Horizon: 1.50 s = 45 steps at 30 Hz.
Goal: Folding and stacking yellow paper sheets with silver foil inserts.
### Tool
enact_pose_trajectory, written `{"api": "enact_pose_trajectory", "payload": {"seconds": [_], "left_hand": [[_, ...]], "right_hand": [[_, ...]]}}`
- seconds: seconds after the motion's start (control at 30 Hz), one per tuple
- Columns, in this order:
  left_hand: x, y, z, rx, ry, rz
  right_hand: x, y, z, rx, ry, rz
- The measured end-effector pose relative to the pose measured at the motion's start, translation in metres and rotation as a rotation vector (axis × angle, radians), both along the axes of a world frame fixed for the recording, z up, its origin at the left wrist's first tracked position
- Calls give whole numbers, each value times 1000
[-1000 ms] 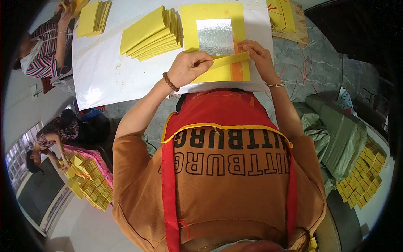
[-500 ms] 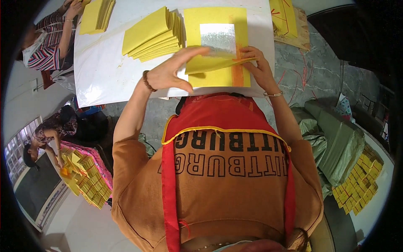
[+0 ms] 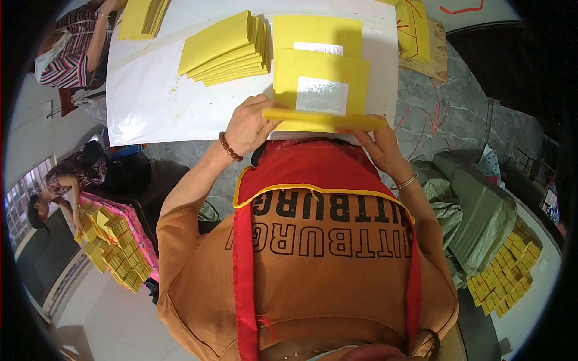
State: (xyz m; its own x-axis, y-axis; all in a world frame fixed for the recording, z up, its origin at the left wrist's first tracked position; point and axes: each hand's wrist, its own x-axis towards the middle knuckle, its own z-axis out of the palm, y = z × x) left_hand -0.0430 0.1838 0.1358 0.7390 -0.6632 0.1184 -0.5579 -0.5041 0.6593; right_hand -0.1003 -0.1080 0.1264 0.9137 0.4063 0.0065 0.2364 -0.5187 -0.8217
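A narrow yellow bundle of folded paper (image 3: 325, 121) is held on edge above the front edge of the table. My left hand (image 3: 251, 126) is closed on its left end, fingers over the paper. At its right end my right hand (image 3: 383, 146) pinches the paper, with some fingers stretched beneath it. Just beyond lies a yellow sheet with a silver square (image 3: 322, 95). It overlaps a second yellow sheet (image 3: 318, 30), whose silver patch shows only as a strip. Left of these sheets sits a fanned stack of folded yellow papers (image 3: 224, 49).
Another folded yellow stack (image 3: 143, 18) lies at the table's far left, near a person in striped sleeves (image 3: 72, 60). Tied yellow bundles (image 3: 413, 30) stand beyond the right edge. At lower left, another person bends over piled yellow bundles (image 3: 117, 249); more bundles (image 3: 506, 271) lie at right.
My left hand has gone from open to gripping the bundle's left end. The bundle has come nearer to me and turned on edge. A second silver-square sheet now overlaps the first.
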Motion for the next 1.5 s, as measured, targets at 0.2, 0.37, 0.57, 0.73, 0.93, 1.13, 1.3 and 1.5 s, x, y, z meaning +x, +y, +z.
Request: {"api": "enact_pose_trajectory", "payload": {"seconds": [0.2, 0.37, 0.57, 0.73, 0.93, 1.13, 1.3, 1.5], "left_hand": [[11, -18, -20, -64, 411, 385], [16, -22, -31, -157, 619, 475], [19, -23, -50, -316, 628, 508], [23, -23, -47, -281, 661, 535], [28, -26, 8, 112, 28, 460], [27, -72, -8, 283, -272, 33], [18, -68, -35, 405, -273, -9], [24, -69, -34, 406, -313, -34]], "right_hand": [[17, 19, -20, 378, 272, -463], [23, 29, -10, 428, 251, -540], [31, 29, -27, 301, 172, -540], [36, 27, -36, 341, 272, -569], [39, 25, -39, 278, 313, -576], [37, 27, -38, 257, 218, -590], [28, 35, -12, -361, -31, -503], [-13, 26, -32, -487, -261, -87]]}}
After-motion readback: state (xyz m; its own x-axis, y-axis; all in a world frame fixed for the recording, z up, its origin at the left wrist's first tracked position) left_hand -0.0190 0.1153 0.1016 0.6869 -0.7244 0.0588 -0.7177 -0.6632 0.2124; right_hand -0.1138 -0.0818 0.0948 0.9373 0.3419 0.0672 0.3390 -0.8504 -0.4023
